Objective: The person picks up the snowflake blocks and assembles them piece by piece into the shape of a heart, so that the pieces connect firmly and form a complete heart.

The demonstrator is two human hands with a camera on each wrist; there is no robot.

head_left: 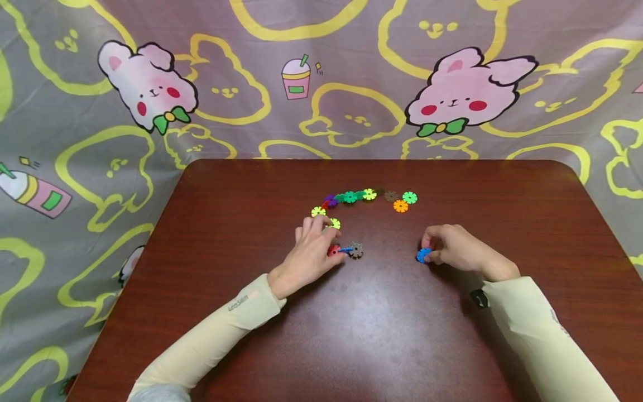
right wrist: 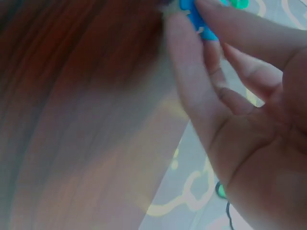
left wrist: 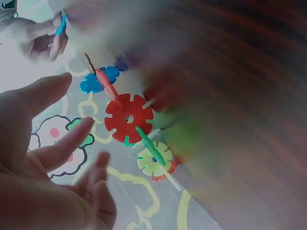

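Observation:
A chain of interlocked, notched flower-shaped plastic discs curves across the table, with a green disc point(head_left: 350, 196) in its far stretch. My left hand point(head_left: 312, 249) hovers over the near end of the chain, its fingers spread apart in the left wrist view. Beside its thumb are a red disc point(left wrist: 128, 118), a blue disc point(left wrist: 100, 80) and a grey disc point(head_left: 356, 249). To the right, my right hand point(head_left: 459, 249) pinches a loose blue disc point(head_left: 424, 255) between thumb and fingers, low over the table. Part of the chain is hidden under the left hand.
At the chain's far right end, an orange disc point(head_left: 400, 206) and a light green disc point(head_left: 409, 197) lie close together. The brown wooden table point(head_left: 382, 335) reaches back to a curtain point(head_left: 351, 123) printed with cartoon rabbits.

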